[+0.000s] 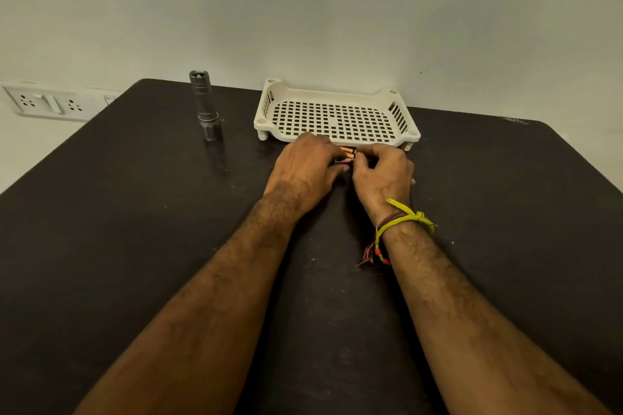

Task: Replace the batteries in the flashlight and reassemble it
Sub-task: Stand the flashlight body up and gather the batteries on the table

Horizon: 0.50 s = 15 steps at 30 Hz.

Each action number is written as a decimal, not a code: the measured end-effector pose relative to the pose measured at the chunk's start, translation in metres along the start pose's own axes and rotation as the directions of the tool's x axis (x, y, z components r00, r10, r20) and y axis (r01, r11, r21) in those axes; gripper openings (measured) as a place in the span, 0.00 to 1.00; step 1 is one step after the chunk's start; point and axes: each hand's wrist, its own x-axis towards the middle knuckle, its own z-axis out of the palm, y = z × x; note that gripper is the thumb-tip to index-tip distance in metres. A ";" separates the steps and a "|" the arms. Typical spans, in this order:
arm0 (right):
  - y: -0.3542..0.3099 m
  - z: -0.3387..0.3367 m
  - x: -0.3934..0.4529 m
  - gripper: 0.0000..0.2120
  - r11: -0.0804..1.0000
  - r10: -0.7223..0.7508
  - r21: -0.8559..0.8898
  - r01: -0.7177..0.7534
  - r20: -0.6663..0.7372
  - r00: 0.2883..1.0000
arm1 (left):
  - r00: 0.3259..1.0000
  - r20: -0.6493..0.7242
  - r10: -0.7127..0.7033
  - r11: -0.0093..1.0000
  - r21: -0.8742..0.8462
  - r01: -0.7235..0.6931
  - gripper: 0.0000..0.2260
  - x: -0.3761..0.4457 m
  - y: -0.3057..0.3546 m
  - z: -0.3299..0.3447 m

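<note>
A silver flashlight stands upright on the dark table at the back left, apart from both hands. My left hand and my right hand meet just in front of the white tray. Between their fingertips I see copper-coloured batteries and a dark pinkish piece under them. Both hands have their fingers closed around these small parts. Most of the batteries are hidden by the fingers, so I cannot tell how many there are.
The white perforated tray stands on short legs at the back of the table, close to the wall. A wall socket panel is at the far left. My right wrist wears yellow and red threads.
</note>
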 end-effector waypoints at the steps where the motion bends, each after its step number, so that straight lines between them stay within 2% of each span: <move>1: 0.000 0.000 0.001 0.10 1.000 -0.028 -0.013 0.028 0.013 1.000 | 1.000 0.000 -0.001 1.000 0.004 0.001 0.14 0.000 0.000 0.001; 7: 0.004 0.007 0.006 0.12 0.973 -0.121 -0.185 0.141 0.118 0.986 | 0.991 0.011 -0.134 0.989 -0.060 0.134 0.08 -0.004 -0.004 -0.003; 12: 0.007 0.009 0.006 0.13 0.937 -0.151 -0.288 0.197 0.174 0.973 | 0.930 0.047 -0.363 0.921 -0.134 0.366 0.06 -0.009 -0.021 -0.014; 15: 0.005 0.008 0.003 0.15 0.928 -0.131 -0.318 0.193 0.207 0.970 | 0.902 0.046 -0.430 0.893 -0.129 0.432 0.05 -0.010 -0.026 -0.017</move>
